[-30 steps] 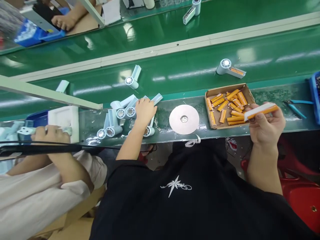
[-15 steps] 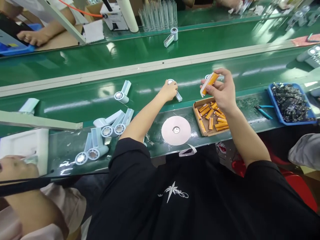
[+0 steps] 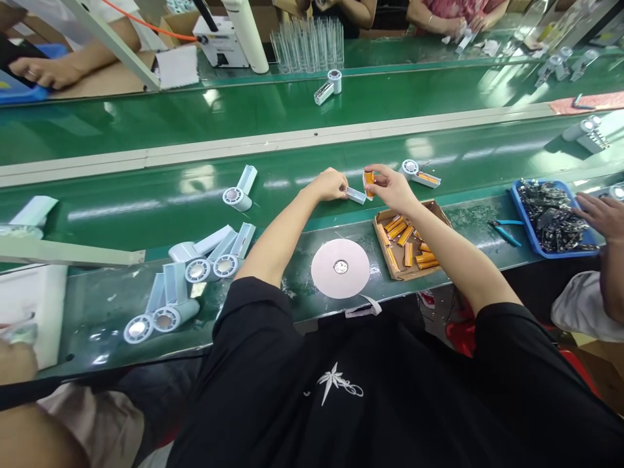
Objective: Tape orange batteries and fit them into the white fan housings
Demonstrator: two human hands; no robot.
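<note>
My left hand point(image 3: 331, 185) is closed on a light blue fan housing point(image 3: 356, 195), mostly hidden by the fingers, with its open, trough-like handle pointing right. Just beside that handle, my right hand point(image 3: 391, 188) pinches an orange cylindrical battery point(image 3: 369, 184) with a white strip along its side. Below the right forearm lies a cardboard box point(image 3: 396, 276) holding several orange batteries. Nearer to me is a flat roll of pale pink tape point(image 3: 324, 270), its loose end hanging at the table edge. Another fan housing point(image 3: 410, 168), with an orange battery in its handle, rests beyond my right hand.
Several fan housings point(image 3: 225, 265) lie to the left, and one point(image 3: 238, 195) sits on the green belt. At the right are blue-handled pliers point(image 3: 506, 232) and a blue basket point(image 3: 529, 227) of dark parts, with a co-worker's hand point(image 3: 602, 214) at it. Clear tubes point(image 3: 309, 49) stand opposite.
My right hand has brought the battery left and down, close to the housing in my left hand. The fan housing behind it has come into view. A co-worker's hand has appeared at the blue basket.
</note>
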